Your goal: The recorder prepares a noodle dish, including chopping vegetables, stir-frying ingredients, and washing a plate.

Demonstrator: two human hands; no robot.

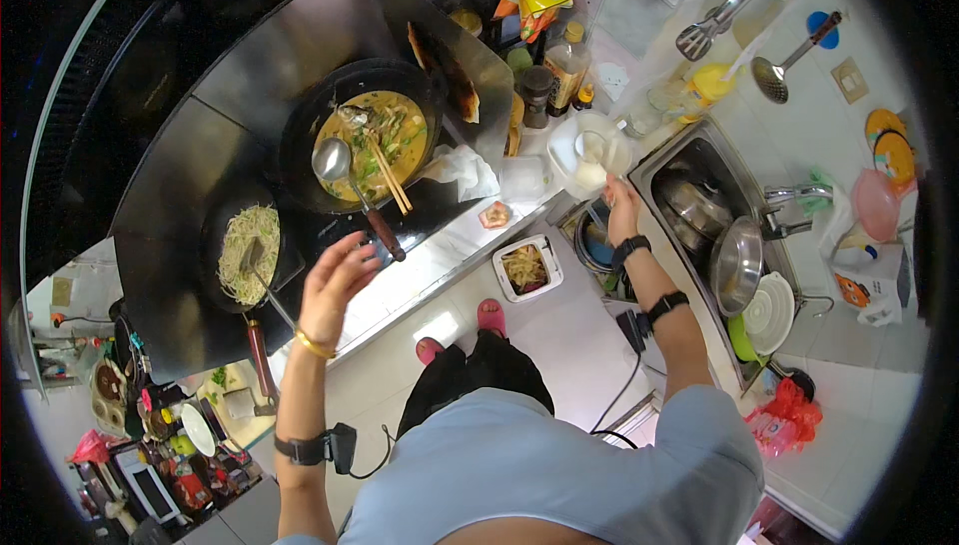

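Note:
My left hand (pixel 336 286) is raised near the cooktop's front edge, its fingers loosely curved and holding nothing. A spatula (pixel 276 298) lies close beside it, its blade in a pan of noodle-like pale strands (pixel 247 253). Further back stands a wok (pixel 300 125) of yellowish soup (pixel 408 122) with greens and what looks like a fish head. A ladle (pixel 332 159) and wooden chopsticks (pixel 391 174) rest across the wok. At the near rim of a translucent plastic container (pixel 558 151) with white contents is my right hand (pixel 622 208); what its fingers pinch is unclear.
A steel sink (pixel 674 144) with metal bowls (pixel 738 264) lies on the right. Seasoning bottles (pixel 567 65) stand behind the container. On the floor, a white bin (pixel 500 275) holds scraps. Crumpled paper (pixel 468 174) lies beside the wok. Utensils (pixel 787 69) hang on the wall.

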